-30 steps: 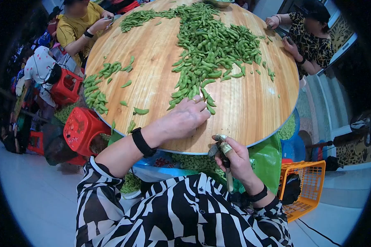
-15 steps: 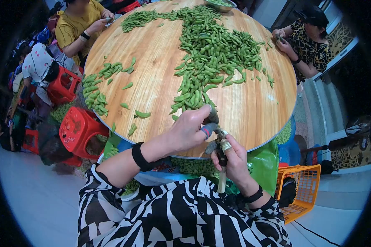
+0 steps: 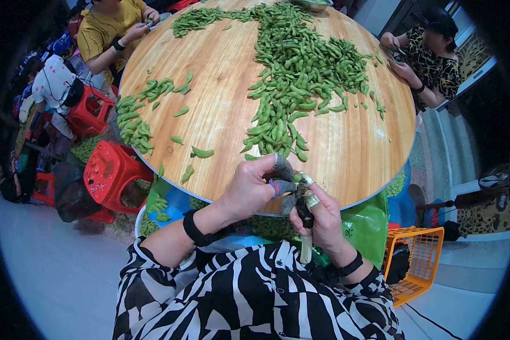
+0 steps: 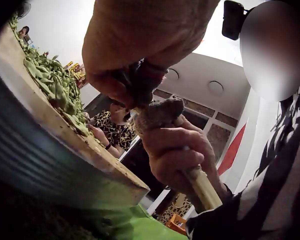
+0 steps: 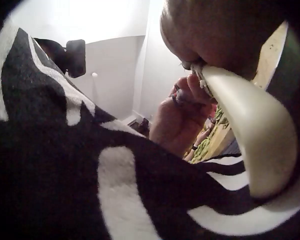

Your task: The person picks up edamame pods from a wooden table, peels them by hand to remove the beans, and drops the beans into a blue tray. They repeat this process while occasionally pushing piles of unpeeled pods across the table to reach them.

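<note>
Green is all over this round wooden table (image 3: 215, 102): a big heap of pods (image 3: 303, 68) runs down its far and middle part, a smaller cluster (image 3: 135, 135) sits by the left edge, and a few strays dot the wood between. And here, at the near rim, are the hands, close together! The left hand (image 3: 248, 186), its grey-covered fingertips (image 3: 281, 165) bent inward, pinches a single green pod (image 3: 297, 177), partly hidden, right beside the other hand's thumb. The right hand (image 3: 323, 218), pale wrapping on that thumb, is closed around a tool with a pale handle (image 3: 306, 249) poking out below the fist; the upper end is hard to make out among the fingers. Past the rim, a green bag (image 3: 362, 226) hangs at right, an orange basket (image 3: 416, 260) beyond it, and a red stool (image 3: 110, 170) stands at left. Across the table, a person in yellow (image 3: 110, 34) and a person in a black patterned top (image 3: 436, 71) have hands at the edge too.
</note>
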A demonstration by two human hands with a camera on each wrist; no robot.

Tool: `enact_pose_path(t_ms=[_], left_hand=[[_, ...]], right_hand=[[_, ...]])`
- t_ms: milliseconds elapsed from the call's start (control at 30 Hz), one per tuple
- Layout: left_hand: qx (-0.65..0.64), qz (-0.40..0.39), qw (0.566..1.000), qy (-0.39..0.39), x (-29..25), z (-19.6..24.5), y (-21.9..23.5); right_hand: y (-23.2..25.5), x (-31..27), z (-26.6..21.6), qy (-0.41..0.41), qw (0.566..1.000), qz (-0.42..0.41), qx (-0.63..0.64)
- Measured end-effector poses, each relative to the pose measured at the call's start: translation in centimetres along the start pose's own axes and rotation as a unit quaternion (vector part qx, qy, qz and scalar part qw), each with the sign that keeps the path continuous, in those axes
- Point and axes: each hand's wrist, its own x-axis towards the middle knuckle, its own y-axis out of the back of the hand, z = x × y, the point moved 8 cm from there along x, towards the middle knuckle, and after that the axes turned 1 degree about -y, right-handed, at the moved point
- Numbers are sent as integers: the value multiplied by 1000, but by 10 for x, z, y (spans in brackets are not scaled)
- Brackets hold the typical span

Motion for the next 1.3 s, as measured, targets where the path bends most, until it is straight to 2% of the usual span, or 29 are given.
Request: enact_pose_path(t_ms=[33,167,267,333,367,433,467,500,533,567,633,767,800,833,867,900,967,1100,1167,1300], left_hand=[[43,1,999,-16,-1,3,1],[39,-13,999,-18,-4,-3,3],[105,-40,993,-43,-5,1,0],[-8,-22,1000,-10,-6,-5,-1],[-7,-23,1000,-10,-4,-7,-1],[-135,-25,990,27,0,-17,-1],[-135,-25,990,27,2,-18,2],[-240,-77,964,88,0,-26,-3],[-341,-128,919,148,-4,-32,-12],[-341,-127,919,149,-6,-35,-13],[-431,-122,876,183,-12,-43,-22],[-389,-118,891,201,-14,-34,-19],[-130,-85,987,47,-6,-14,-5],[142,-45,982,-112,-7,14,-1],[256,-40,940,-223,-13,36,-6],[256,-41,940,-222,-15,40,-8],[434,-34,848,-301,-27,51,-20],[415,-37,850,-324,-25,47,-18],[413,-24,843,-343,-24,47,-17],[417,-4,827,-377,-23,54,-20]], right_hand=[[-1,0,0,2,1000,0,13],[2,-1,2,-16,1000,13,9],[4,-1,3,-16,1000,23,-4],[6,0,5,-21,999,23,28],[6,0,4,-20,999,23,29],[3,0,1,-29,997,15,74],[1,-1,-1,-29,997,15,74],[-3,-2,-1,-43,993,4,109],[-6,-3,0,-58,988,-7,144],[-6,-4,0,-59,988,-7,145],[-10,-6,3,-74,979,-42,183],[-4,-5,10,-98,969,-36,223],[-1,-6,14,-98,964,-36,245],[1,-7,16,-98,958,-35,266],[-1,-8,16,-104,955,-35,275],[-3,-9,15,-105,955,-35,276],[-4,-7,18,-126,946,4,300],[-5,-5,16,-105,953,15,285],[-1,-6,11,-63,982,32,175],[-1,-5,3,-23,995,55,85]])
